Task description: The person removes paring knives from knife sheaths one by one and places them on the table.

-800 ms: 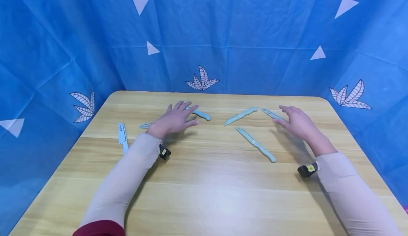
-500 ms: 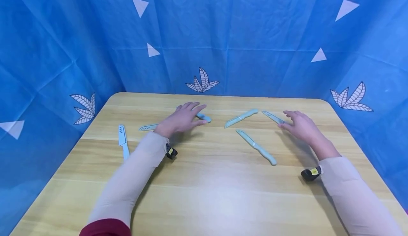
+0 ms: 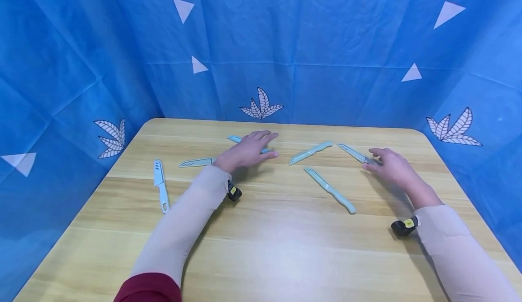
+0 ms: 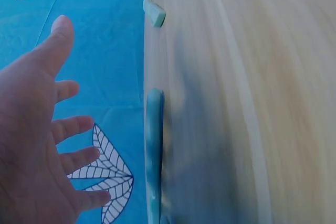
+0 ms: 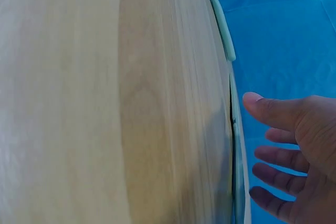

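Note:
My left hand (image 3: 248,151) is held over the table's back left with its fingers spread. Under it lies a light blue knife (image 3: 234,138), its middle covered by the hand; its handle shows in the left wrist view, where the hand (image 4: 31,145) grips nothing. A second knife (image 3: 197,162) pokes out from behind the left wrist, its handle hidden. My right hand (image 3: 390,168) hovers at the right, loosely bent fingers near the handle end of a pale blue knife (image 3: 351,152). The right wrist view has that hand (image 5: 294,156) beside the knife (image 5: 239,177), holding nothing.
Between the hands lie two pale green knives, one farther back (image 3: 311,152) and one nearer (image 3: 330,190). A light blue knife with a broader blade (image 3: 159,182) lies at the far left of the wooden table (image 3: 277,238). Blue cloth (image 3: 342,35) hangs around the back and sides.
My left hand has moved right, uncovering more of the knives at the left, including the broad one's handle. The right hand has drifted slightly right and nearer me. The knives lie as before.

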Demonstrator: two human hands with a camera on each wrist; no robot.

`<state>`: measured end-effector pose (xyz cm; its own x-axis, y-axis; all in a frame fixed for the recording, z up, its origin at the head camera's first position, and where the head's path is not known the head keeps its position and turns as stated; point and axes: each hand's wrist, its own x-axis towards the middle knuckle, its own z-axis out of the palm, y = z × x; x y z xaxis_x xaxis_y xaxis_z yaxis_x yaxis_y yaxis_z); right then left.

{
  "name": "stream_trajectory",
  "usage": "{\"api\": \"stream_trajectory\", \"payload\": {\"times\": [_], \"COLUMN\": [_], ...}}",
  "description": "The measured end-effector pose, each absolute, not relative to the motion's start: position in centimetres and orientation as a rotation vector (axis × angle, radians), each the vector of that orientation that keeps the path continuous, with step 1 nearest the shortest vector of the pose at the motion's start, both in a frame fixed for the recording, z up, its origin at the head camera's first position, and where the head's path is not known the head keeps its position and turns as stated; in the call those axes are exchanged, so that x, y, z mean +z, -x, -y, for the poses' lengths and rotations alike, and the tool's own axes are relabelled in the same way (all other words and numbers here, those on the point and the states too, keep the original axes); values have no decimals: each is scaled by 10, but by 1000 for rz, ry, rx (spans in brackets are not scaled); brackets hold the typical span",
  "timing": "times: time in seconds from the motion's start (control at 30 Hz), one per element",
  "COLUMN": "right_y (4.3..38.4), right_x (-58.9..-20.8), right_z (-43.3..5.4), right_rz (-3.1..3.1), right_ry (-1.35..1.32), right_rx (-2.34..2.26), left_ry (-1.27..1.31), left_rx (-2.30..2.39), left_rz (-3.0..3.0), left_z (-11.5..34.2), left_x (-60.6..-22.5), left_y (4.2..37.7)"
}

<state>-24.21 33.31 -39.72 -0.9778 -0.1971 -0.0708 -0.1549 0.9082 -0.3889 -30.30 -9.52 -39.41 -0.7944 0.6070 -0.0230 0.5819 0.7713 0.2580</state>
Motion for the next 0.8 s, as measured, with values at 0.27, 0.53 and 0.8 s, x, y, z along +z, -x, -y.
{"api": "stream_trajectory", "payload": {"times": [0.27, 0.53, 0.8], "right_y": [243, 241, 241], "right_x": [-405, -413, -416], "right_z": [-342, -351, -355], "right_rz": [-2928, -2933, -2964], "right_ry": [223, 188, 158], "right_rx": [-714, -815, -818], "left_ry": [-982, -1015, -967], "left_rx": [422, 485, 519], "left_rz": [-2824, -2806, -2777], "left_z": [77, 60, 50], "left_x": [-398, -397, -394], "left_y": [307, 310, 312]}}
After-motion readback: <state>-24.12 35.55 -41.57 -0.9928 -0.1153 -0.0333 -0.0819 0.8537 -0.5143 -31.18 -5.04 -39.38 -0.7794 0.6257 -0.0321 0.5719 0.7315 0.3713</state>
